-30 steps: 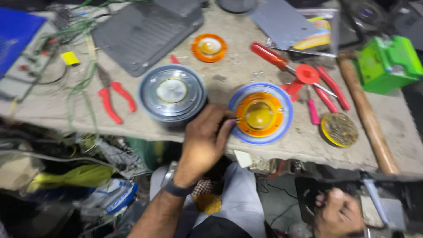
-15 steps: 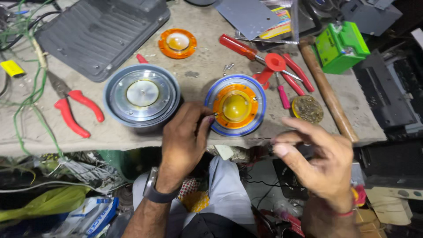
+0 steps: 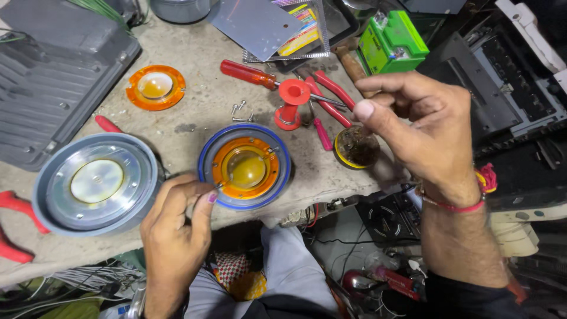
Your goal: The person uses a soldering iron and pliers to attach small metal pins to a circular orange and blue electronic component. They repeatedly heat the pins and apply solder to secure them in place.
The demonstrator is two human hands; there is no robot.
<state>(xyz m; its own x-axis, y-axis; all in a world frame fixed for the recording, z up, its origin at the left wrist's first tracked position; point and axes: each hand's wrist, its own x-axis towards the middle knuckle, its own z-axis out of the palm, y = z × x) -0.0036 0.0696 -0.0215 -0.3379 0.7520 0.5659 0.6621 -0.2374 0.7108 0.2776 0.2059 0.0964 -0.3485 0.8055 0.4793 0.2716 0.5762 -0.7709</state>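
left hand (image 3: 177, 221) pinching at the edge of a blue-rimmed round part (image 3: 244, 166) on the bench, right hand (image 3: 422, 130) raised over the tools.

nearest, the left hand's thumb and forefinger are closed narrow on something tiny at the orange ring's left edge; it may be a small screw, too small to tell. the round part, with its orange ring and clear dome, lies flat near the front edge of the worn bench (image 3: 195, 112). just left sits a grey metal disc (image 3: 96, 183), and red plier handles (image 3: 15, 227) are cut off by the frame. the right hand hovers with fingers curled, thumb against forefinger; whether it holds anything i cannot tell. under it lies a small yellow-rimmed tin (image 3: 356, 146), partly covered. farther back: loose screws (image 3: 239, 110), a red screwdriver (image 3: 251, 74), an orange ring (image 3: 155, 87), a green box (image 3: 393, 41).
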